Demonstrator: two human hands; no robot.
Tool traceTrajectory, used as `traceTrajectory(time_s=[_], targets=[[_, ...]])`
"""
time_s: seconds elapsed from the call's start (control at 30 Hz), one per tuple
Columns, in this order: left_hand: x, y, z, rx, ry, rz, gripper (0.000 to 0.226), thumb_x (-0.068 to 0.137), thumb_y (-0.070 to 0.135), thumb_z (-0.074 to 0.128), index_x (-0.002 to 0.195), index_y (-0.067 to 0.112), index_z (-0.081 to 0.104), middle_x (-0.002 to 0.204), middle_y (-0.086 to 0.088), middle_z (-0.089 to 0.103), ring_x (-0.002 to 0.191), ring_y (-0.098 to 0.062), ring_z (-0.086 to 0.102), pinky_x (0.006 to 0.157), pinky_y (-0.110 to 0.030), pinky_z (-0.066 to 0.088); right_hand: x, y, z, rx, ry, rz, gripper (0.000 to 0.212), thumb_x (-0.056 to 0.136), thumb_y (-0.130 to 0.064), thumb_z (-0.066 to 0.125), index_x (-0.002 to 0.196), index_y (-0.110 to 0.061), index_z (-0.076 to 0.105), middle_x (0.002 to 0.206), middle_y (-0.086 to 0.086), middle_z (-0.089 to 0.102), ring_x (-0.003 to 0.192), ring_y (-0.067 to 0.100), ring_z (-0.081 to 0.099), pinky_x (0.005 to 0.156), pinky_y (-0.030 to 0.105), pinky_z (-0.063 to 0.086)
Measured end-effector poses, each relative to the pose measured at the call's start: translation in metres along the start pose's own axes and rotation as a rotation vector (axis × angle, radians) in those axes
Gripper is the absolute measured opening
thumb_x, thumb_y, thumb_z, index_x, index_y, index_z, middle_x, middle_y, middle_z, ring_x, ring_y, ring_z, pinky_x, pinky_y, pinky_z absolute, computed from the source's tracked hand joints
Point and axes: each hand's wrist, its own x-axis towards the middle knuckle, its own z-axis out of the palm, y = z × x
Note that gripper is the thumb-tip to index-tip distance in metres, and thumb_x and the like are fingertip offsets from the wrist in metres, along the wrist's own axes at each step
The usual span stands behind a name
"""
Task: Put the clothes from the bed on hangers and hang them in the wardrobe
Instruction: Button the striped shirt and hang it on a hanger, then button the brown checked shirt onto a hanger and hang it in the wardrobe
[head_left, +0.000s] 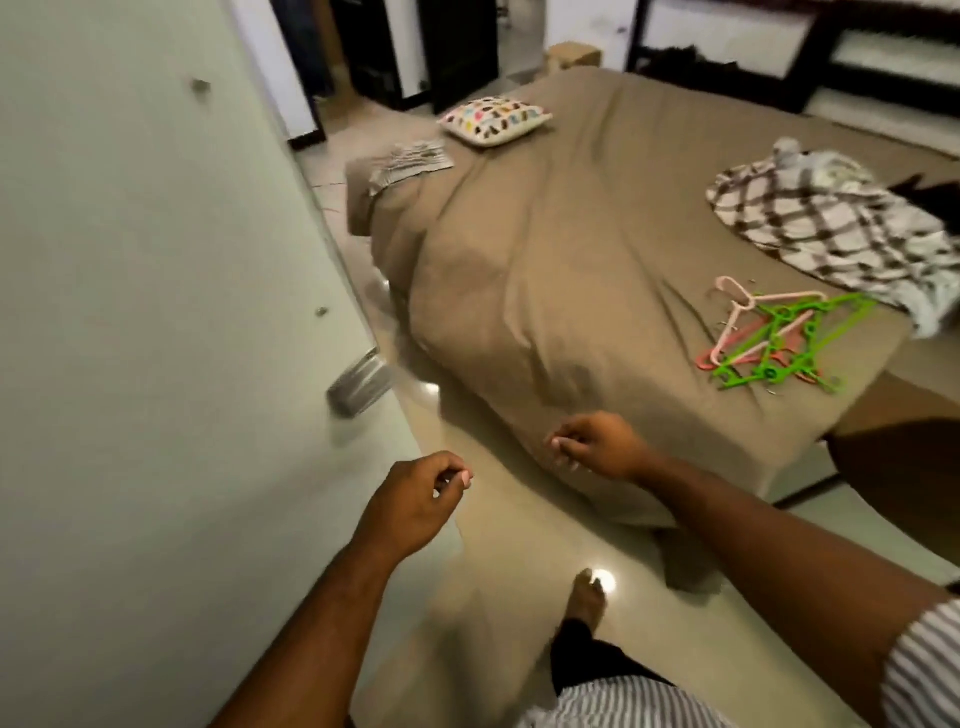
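On my feed, both hands hang out in front of me over the glossy pale floor (519, 545), and neither holds anything. My left hand (415, 499) has its fingers loosely curled, thumb near the fingertips. It is just beside the edge of the tall white door panel (156, 260) and below its brushed-metal handle (358, 384). My right hand (597, 447) is also loosely curled and empty, in front of the near corner of the bed covered in a tan-brown sheet (545, 234). I cannot tell whether it touches the sheet.

The clothes lie well apart from both hands. A crumpled black-and-white checked garment (831, 228) sits on the far right side of the bed. Between it and my right hand, nearer the garment, lies a tangled pile of green and pink plastic hangers (774, 340), close to the bed's right edge. At the far-left end of the bed are a white cushion with coloured patches (493, 119) and, beside it, a folded striped grey cloth (410, 161). One bare foot (587, 592) shows on the floor below my hands.
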Motion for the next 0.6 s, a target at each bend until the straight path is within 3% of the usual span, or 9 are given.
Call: traceTrajectory(time_s=[0.2, 0.33, 0.5, 0.6], targets=[[0.13, 0.064, 0.039, 0.121, -0.103, 0.166, 0.029, 0.091, 0.046, 0.051, 0.101, 0.028, 0.07, 0.092, 0.012, 0.073, 0.084, -0.005, 0.066, 0.079, -0.033, 0.057, 0.021, 0.096, -0.071, 0.141, 0.168, 0.181, 0.033, 0.1, -0.002, 0.056, 0.077, -0.025, 0.063, 0.054, -0.014, 0.064, 0.047, -0.005, 0.058, 0.051, 0.012, 0.046], [0.219, 0.104, 0.066, 0.194, -0.157, 0.195, 0.021, 0.094, 0.039, 0.057, 0.103, 0.025, 0.072, 0.097, 0.004, 0.075, 0.09, -0.017, 0.069, 0.083, -0.038, 0.057, 0.041, 0.151, -0.113, 0.164, 0.201, 0.25, 0.02, 0.099, -0.005, 0.059, 0.086, -0.017, 0.068, 0.069, -0.006, 0.07, 0.049, -0.004, 0.061, 0.054, 0.014, 0.048], [0.301, 0.158, 0.103, 0.256, -0.223, 0.237, 0.021, 0.098, 0.036, 0.057, 0.108, 0.024, 0.07, 0.104, 0.0, 0.075, 0.096, -0.02, 0.069, 0.087, -0.039, 0.055, 0.049, 0.212, -0.171, 0.207, 0.281, 0.332, 0.021, 0.097, -0.007, 0.061, 0.084, -0.019, 0.071, 0.073, 0.001, 0.075, 0.054, 0.004, 0.064, 0.056, 0.022, 0.051], [0.337, 0.184, 0.121, 0.292, -0.249, 0.271, 0.019, 0.098, 0.031, 0.059, 0.109, 0.021, 0.071, 0.106, -0.001, 0.074, 0.097, -0.02, 0.068, 0.088, -0.033, 0.054, 0.047, 0.236, -0.204, 0.258, 0.331, 0.405, 0.016, 0.099, -0.002, 0.055, 0.097, -0.003, 0.071, 0.081, 0.011, 0.076, 0.061, 0.019, 0.064, 0.051, 0.016, 0.048]])
